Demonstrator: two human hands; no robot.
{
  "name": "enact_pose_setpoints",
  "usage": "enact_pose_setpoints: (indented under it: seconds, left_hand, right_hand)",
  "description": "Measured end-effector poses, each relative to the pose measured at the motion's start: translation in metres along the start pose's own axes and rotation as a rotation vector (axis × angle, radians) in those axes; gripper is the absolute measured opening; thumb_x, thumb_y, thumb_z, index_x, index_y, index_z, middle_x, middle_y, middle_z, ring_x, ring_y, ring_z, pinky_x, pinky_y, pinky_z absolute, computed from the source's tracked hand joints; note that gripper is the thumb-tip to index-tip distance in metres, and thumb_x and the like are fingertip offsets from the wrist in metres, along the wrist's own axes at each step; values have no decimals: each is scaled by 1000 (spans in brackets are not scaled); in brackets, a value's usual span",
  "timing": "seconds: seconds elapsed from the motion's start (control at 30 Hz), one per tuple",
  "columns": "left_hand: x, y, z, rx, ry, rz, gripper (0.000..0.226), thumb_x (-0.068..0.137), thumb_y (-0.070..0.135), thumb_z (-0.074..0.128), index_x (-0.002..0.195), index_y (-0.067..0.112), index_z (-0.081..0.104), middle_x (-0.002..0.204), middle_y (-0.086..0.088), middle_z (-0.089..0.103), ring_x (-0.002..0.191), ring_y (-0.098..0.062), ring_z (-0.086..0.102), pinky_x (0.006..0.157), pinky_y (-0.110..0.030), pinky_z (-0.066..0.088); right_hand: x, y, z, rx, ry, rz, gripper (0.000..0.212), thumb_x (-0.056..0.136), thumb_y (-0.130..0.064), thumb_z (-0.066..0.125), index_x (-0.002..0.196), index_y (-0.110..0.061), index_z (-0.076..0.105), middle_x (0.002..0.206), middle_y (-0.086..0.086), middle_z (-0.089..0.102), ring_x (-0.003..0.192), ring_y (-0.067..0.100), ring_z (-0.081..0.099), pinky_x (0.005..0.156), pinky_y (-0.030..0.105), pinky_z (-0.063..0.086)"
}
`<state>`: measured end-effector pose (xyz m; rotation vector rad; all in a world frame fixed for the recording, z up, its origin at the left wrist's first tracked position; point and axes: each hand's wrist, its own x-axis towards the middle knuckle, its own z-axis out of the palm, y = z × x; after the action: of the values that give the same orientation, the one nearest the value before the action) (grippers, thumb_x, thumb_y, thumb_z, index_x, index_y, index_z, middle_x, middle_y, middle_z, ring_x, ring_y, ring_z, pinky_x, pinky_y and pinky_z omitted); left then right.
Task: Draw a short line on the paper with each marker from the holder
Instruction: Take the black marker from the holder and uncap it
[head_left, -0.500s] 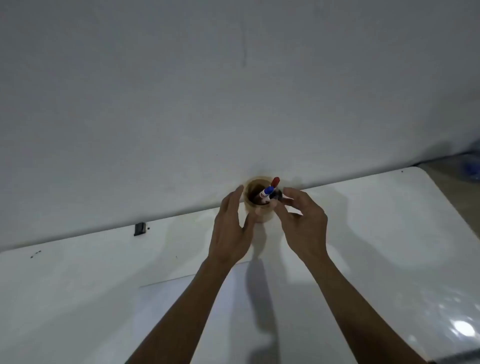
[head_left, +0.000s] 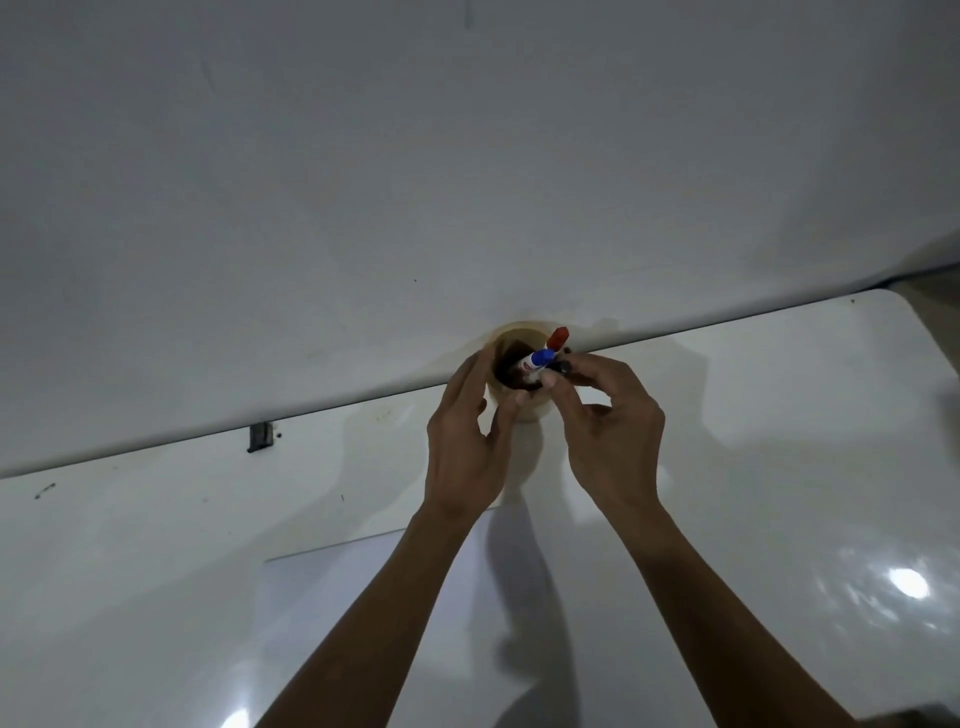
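Observation:
A tan cup-shaped holder (head_left: 514, 336) stands at the far edge of the white table, against the wall. A blue-capped marker (head_left: 540, 358) and a red-capped marker (head_left: 559, 338) stick out of it. My left hand (head_left: 467, 441) wraps the holder's left side, fingers on its wall. My right hand (head_left: 608, 415) pinches the top of a black marker (head_left: 563, 368) at the holder's right rim with thumb and fingers. A white sheet of paper (head_left: 332, 587) lies on the table nearer to me, partly under my forearms.
The white table (head_left: 779, 415) is glossy, with light glare at the right. A grey wall rises right behind the holder. A small dark clip (head_left: 260, 436) sits at the table's back edge to the left. The table's right corner is rounded.
My right hand has closed its fingers onto the black marker at the holder's rim. My left hand has kept its hold on the holder.

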<state>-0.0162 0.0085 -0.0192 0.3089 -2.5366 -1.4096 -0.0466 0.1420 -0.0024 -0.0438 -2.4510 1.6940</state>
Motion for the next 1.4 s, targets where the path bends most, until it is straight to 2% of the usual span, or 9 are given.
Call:
enact_pose_setpoints:
  seconds: [0.2, 0.33, 0.43, 0.53, 0.7, 0.8, 0.97, 1.17, 1.4]
  left_hand:
    - [1, -2, -2, -1, -9, -5, 52, 97, 20, 63, 146, 20, 46, 143, 6, 56, 125, -7, 55, 99, -26, 54]
    - [1, 2, -5, -28, -28, -2, 49, 98, 25, 62, 145, 25, 47, 138, 17, 52, 121, -3, 54, 93, -23, 53]
    - [-3, 6, -12, -25, -37, -91, 51, 99, 37, 58, 147, 26, 43, 148, 5, 50, 128, -10, 52, 95, -31, 55]
    - [-17, 13, -34, -84, 48, -122, 46, 98, 35, 58, 143, 24, 49, 144, 0, 55, 127, -9, 56, 91, -31, 58]
    - [-53, 19, -97, -192, 120, -268, 31, 96, 36, 61, 125, 26, 67, 117, 11, 71, 107, -2, 66, 75, -14, 56]
    - [-80, 15, -138, -202, 61, -295, 26, 96, 35, 62, 120, 29, 70, 108, 8, 76, 103, -9, 70, 80, -25, 60]
    - [-123, 2, -194, -257, 18, -344, 17, 90, 20, 71, 107, 22, 77, 90, 10, 80, 89, -4, 72, 76, -19, 57]
    - [-162, -32, -254, -372, 126, -376, 11, 91, 13, 69, 94, 19, 77, 82, 3, 77, 76, -13, 69, 74, -27, 60]
    - [-208, -80, -306, -271, -11, -393, 15, 83, 16, 77, 97, 23, 77, 87, 11, 78, 77, -10, 71, 71, -20, 55]
  right_hand:
    - [0, -22, -14, 119, 72, 35, 10, 94, -20, 71, 104, -22, 69, 96, -18, 70, 93, -5, 67, 70, 12, 54]
    - [0, -54, -35, 307, 207, -50, 13, 98, -18, 65, 102, -30, 61, 100, 10, 73, 98, 18, 73, 85, 29, 57]
    - [-6, -79, -47, 412, 224, -165, 10, 101, -19, 60, 104, -26, 54, 97, 14, 71, 94, 31, 73, 87, 40, 58]
    - [-19, -89, -43, 469, 101, -88, 14, 99, -16, 64, 103, -28, 58, 86, -11, 70, 76, 27, 72, 70, 35, 59]
    - [-67, -72, -5, 318, -254, 204, 24, 78, -15, 86, 88, -20, 65, 82, -3, 75, 71, 21, 71, 71, 34, 60]
    - [-101, -74, 15, 112, -442, 214, 24, 74, -17, 90, 86, -18, 69, 77, -2, 73, 69, 18, 68, 67, 24, 57]
    - [-149, -101, 46, 85, -607, 234, 21, 73, -15, 91, 85, -20, 74, 75, -2, 75, 62, 19, 66, 56, 18, 51]
    - [-198, -125, 68, -79, -798, 122, 25, 76, -20, 89, 95, -32, 77, 87, -22, 73, 75, 3, 68, 59, 16, 51]
    - [-242, -133, 86, 319, -534, 369, 25, 68, -3, 87, 89, -6, 76, 80, 10, 78, 68, 20, 72, 64, 24, 59]
